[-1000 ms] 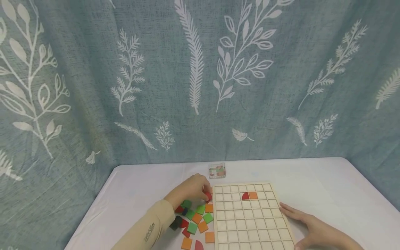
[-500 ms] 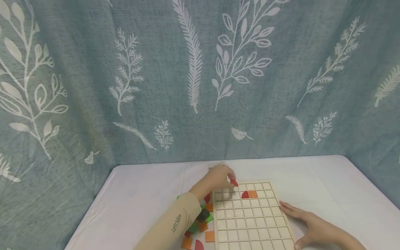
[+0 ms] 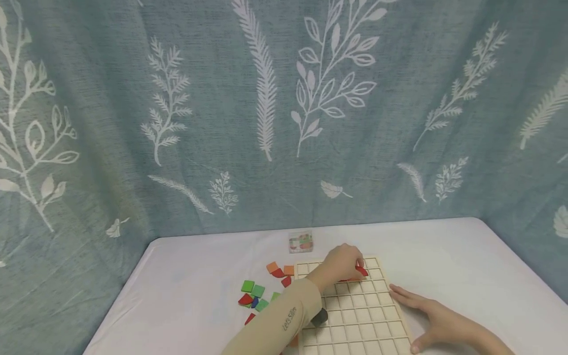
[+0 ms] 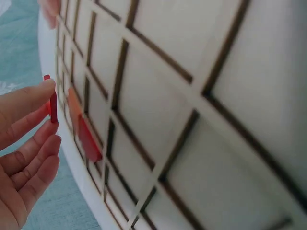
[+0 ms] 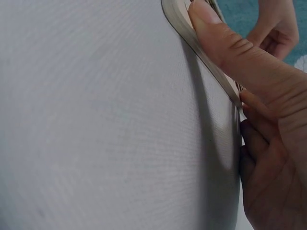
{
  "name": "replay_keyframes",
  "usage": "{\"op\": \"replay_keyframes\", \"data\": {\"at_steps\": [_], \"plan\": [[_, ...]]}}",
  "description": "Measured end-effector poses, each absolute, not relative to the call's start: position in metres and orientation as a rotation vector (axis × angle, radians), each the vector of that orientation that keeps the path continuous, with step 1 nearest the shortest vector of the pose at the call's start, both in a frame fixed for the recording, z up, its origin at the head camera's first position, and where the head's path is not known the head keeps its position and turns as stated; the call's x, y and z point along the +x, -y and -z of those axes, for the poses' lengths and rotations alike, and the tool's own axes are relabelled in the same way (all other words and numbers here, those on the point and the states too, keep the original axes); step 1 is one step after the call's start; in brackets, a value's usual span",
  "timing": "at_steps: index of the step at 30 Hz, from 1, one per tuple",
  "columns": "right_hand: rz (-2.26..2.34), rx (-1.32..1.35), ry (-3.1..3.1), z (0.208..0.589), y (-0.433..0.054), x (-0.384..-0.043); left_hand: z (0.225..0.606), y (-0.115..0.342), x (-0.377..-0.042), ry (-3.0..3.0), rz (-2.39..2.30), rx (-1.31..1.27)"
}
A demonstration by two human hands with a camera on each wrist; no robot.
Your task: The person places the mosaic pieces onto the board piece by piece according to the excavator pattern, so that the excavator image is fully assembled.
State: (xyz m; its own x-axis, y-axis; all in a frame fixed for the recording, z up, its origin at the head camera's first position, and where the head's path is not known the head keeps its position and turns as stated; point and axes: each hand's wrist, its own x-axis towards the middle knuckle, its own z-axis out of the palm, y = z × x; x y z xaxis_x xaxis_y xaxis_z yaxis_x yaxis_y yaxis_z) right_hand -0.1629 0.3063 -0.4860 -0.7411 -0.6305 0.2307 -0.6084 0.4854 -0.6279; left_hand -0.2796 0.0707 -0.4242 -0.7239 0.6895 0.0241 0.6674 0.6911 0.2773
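A pale wooden grid board point(image 3: 355, 318) lies on the white table. Over its far right part, my left hand point(image 3: 341, 264) pinches a red quarter-circle tile point(image 4: 53, 106) between thumb and fingers, held on edge just above the grid. Two tiles sit in neighbouring cells below it: an orange square tile point(image 4: 74, 106) and a red quarter-circle tile point(image 4: 89, 142), mostly hidden by the hand in the head view. My right hand point(image 3: 437, 318) rests against the board's right side, fingers extended, its thumb point(image 5: 225, 43) on the board's rim.
Left of the board lie several loose tiles, among them a green tile point(image 3: 248, 286), a red tile point(image 3: 245, 299) and an orange tile point(image 3: 272, 267); the left sleeve point(image 3: 284, 315) covers others. A small clear box point(image 3: 301, 242) with coloured pieces stands behind the board. A patterned curtain point(image 3: 199, 123) hangs behind.
My left hand has picked up the red tile from the pile beside the board and carried it rightward over the grid. My right hand has stayed at the board's edge.
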Motion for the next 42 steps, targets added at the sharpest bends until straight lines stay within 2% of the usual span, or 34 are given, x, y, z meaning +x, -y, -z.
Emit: {"op": "replay_keyframes", "data": {"at_steps": [16,24,37,42], "plan": [[1.138,-1.015,-2.625,0.480,-0.303,-0.163,0.432,-0.084,-0.284,-2.786,-0.330,0.970],[1.155,-1.016,-2.618,0.480,-0.304,-0.163,0.429,-0.086,-0.280,-2.819,-0.214,1.092],[1.164,-1.064,-2.637,0.483,-0.306,-0.162,0.433,-0.086,-0.280,-2.838,-0.323,1.024],[1.152,-1.072,-2.640,0.483,-0.306,-0.162,0.437,-0.073,-0.285,-2.782,-0.564,0.991]]}}
